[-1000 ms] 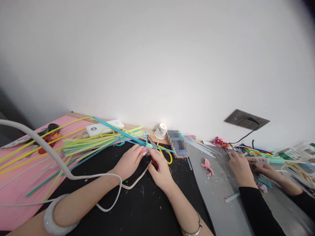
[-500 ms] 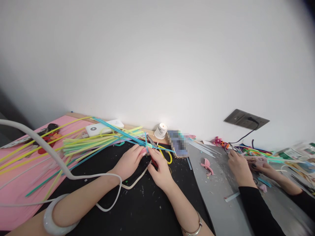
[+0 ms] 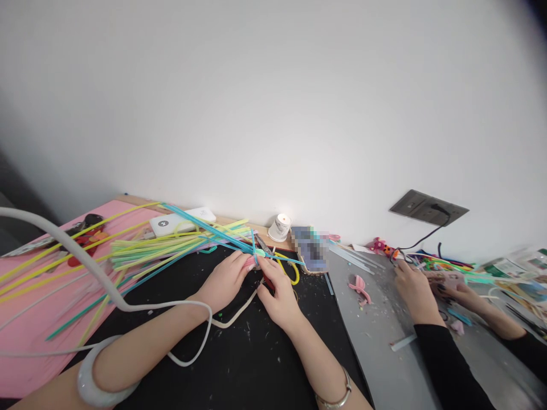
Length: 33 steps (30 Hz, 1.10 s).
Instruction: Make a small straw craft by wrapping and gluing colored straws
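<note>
My left hand (image 3: 224, 279) has its fingers closed on a small pink and blue piece made of pipe cleaners (image 3: 258, 253). Pressed against its other side, my right hand (image 3: 280, 293) is closed too, the fingertips of both hands almost meeting. Thin blue stems stick up and out to the right from the piece. Behind my fingers a tool with metal jaws (image 3: 262, 245) and a red handle shows in part; whether my right hand touches it is unclear. Long blue pipe cleaners (image 3: 205, 226) reach from the upper left to just behind the piece.
Pastel pipe cleaners (image 3: 149, 253) lie in a bundle on the left, by a white power bank (image 3: 182, 221). A paper cup (image 3: 280, 228) and phone (image 3: 311, 250) stand near the wall. A white cable (image 3: 89, 265) loops over my left forearm. A co-worker's hands (image 3: 416, 293) work at right.
</note>
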Available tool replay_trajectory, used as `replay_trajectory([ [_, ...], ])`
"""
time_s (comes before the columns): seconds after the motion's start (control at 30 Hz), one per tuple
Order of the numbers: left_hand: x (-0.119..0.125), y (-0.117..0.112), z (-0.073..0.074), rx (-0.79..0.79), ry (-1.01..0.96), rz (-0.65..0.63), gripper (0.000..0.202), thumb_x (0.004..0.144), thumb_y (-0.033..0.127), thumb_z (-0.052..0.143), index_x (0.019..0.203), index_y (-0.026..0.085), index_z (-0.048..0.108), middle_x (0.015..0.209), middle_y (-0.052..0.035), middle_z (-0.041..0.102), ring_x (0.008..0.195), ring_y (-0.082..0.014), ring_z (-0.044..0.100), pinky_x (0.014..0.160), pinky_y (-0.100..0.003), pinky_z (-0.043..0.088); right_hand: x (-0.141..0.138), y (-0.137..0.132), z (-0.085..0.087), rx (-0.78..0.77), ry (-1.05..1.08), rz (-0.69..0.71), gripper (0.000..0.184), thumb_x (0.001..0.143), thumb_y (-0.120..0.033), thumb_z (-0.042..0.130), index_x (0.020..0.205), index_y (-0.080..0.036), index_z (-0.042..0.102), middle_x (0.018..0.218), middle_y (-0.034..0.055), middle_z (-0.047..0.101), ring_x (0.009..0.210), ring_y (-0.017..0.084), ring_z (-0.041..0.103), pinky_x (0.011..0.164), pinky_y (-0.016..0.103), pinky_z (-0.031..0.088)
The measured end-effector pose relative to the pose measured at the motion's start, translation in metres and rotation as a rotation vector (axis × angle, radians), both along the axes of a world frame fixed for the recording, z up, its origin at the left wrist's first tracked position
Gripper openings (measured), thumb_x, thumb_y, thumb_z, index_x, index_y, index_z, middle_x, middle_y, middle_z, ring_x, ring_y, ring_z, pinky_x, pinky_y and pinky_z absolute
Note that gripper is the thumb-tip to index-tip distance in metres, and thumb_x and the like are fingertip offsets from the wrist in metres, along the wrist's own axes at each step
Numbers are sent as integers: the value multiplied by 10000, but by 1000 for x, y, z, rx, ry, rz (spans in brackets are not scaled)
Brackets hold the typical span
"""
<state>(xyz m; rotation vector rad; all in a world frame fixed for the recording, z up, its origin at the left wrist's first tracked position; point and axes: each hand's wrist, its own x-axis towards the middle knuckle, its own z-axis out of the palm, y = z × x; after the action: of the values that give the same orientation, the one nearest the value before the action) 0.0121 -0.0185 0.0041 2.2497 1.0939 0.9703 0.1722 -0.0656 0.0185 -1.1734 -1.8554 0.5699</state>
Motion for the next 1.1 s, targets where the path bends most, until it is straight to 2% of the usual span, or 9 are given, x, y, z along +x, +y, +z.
replay_trajectory([
  [0.13, 0, -1, 1, 6, 23, -8, 271, 955, 276, 339, 1059, 202, 579, 973, -71, 570, 923, -212, 559, 857, -368, 490, 3, 1, 1, 10, 98, -72, 479, 787, -111, 494, 1232, -249, 607, 1235, 62, 615, 1190, 224, 521, 1038, 411, 398],
  [0.3, -1, -4, 4, 145, 149, -64, 326, 948, 278, 384, 1239, 216, 517, 1055, -85, 580, 993, -237, 545, 906, -399, 461, 11, 5, 1, -49, 309, -319, 299, 891, -251, 452, 1120, -200, 636, 1124, 86, 661, 1035, 226, 608, 930, 394, 465],
  [0.37, -1, -6, 6, 206, 217, -91, 349, 948, 276, 389, 1272, 203, 495, 1095, -96, 584, 1014, -250, 537, 914, -417, 451, 13, 8, 1, -102, 371, -324, 294, 879, -297, 486, 1107, -178, 627, 1085, 95, 670, 972, 225, 627, 866, 368, 493],
  [0.5, 1, -12, 10, 299, 361, -183, 375, 949, 245, 382, 1309, 176, 462, 1151, -117, 578, 1037, -260, 525, 884, -417, 459, 15, 12, 1, -162, 416, -248, 291, 849, -333, 529, 1066, -169, 633, 951, 78, 685, 870, 214, 629, 783, 329, 499],
  [0.67, 3, -17, 12, 361, 511, -241, 421, 920, 155, 413, 1340, 126, 422, 1158, -131, 587, 1046, -270, 531, 870, -425, 461, 17, 12, 0, -159, 348, -290, 163, 834, -312, 559, 792, -165, 617, 673, -2, 584, 629, 151, 526, 602, 253, 423],
  [0.77, 3, -16, 12, 347, 544, -225, 413, 925, 169, 415, 1335, 123, 432, 1156, -129, 593, 1028, -271, 548, 858, -422, 464, 18, 10, 1, -123, 266, -320, 211, 843, -305, 548, 684, -169, 575, 618, -14, 541, 580, 137, 474, 561, 243, 378],
  [0.93, 2, -14, 13, 255, 448, -199, 370, 944, 230, 399, 1296, 149, 479, 1153, -113, 590, 1011, -255, 567, 845, -410, 474, 15, 6, 8, 0, 107, -301, 248, 883, -266, 495, 695, -170, 626, 682, 23, 599, 644, 164, 533, 611, 265, 404],
  [1.1, 2, -14, 13, 164, 305, -157, 342, 953, 292, 382, 1241, 169, 518, 1151, -104, 594, 1032, -245, 566, 886, -403, 466, 12, 3, 11, 141, 47, -260, 215, 860, -169, 511, 714, -187, 668, 807, 53, 639, 760, 178, 602, 691, 274, 455],
])
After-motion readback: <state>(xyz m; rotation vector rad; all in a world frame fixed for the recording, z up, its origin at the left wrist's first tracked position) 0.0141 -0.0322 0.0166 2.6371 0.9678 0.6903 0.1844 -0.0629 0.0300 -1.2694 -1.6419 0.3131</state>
